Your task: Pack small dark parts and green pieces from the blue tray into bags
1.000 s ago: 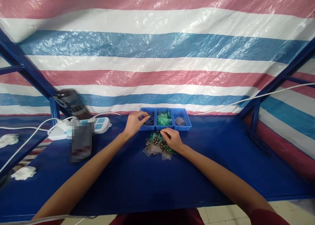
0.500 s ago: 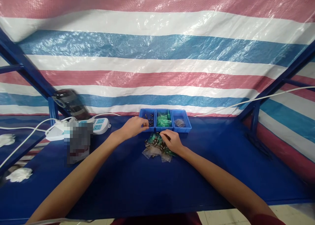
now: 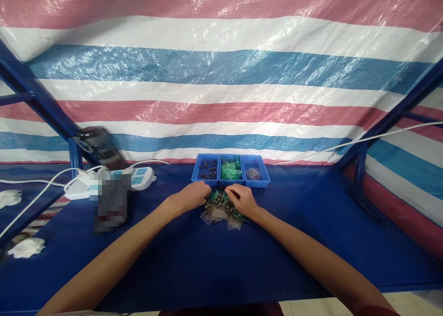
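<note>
On the blue table, my left hand [image 3: 192, 196] and my right hand [image 3: 242, 199] rest at either side of a heap of small green and dark parts mixed with clear plastic bags [image 3: 221, 211]. Both hands have their fingers curled into the heap; what they pinch is too small to make out. Just behind the heap stand three joined blue trays: the left tray [image 3: 206, 169] holds small dark parts, the middle tray [image 3: 230, 168] holds green parts, and the right tray [image 3: 255, 170] holds a small clear bag.
A white power strip [image 3: 140, 176] with white cables lies at the back left, beside a blurred dark object [image 3: 110, 203] and a dark jar [image 3: 100, 146]. White crumpled cloths [image 3: 26, 247] lie at the left edge. Striped tarpaulin [image 3: 221, 85] and blue frame posts [image 3: 360, 170] close the back.
My left hand has drawn back from the left tray to the left side of the heap. My right hand has stayed on the heap.
</note>
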Motion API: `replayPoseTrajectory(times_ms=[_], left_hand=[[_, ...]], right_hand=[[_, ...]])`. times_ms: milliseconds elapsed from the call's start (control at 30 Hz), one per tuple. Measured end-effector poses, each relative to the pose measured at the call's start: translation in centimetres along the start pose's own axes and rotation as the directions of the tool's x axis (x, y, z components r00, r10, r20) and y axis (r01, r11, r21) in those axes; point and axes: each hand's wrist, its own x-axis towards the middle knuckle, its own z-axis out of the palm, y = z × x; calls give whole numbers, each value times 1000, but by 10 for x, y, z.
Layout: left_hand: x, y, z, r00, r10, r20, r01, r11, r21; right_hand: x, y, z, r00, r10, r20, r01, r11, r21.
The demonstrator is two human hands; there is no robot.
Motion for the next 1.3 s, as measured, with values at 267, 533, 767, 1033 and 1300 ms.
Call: replayPoseTrajectory(times_ms=[267, 533, 767, 1033, 1300], left_hand=[[-2, 10, -17, 997, 72, -37, -73, 997, -23], [7, 9, -6, 906, 219, -363, -308, 928, -208], [8, 7, 33, 841, 54, -538, -319, 853, -413], [5, 15, 54, 766, 21, -642, -362, 840, -404], [4, 14, 55, 742, 19, -670, -376, 840, -393]], right_hand=[[-1, 2, 1, 1000, -4, 7, 4, 1000, -4], [-1, 2, 0, 1000, 6, -31, -7, 1000, -17], [-2, 5, 0, 998, 38, -41, -39, 999, -23], [-1, 5, -2, 999, 28, 37, -27, 1000, -8], [0, 4, -1, 997, 55, 53, -56, 998, 5]])
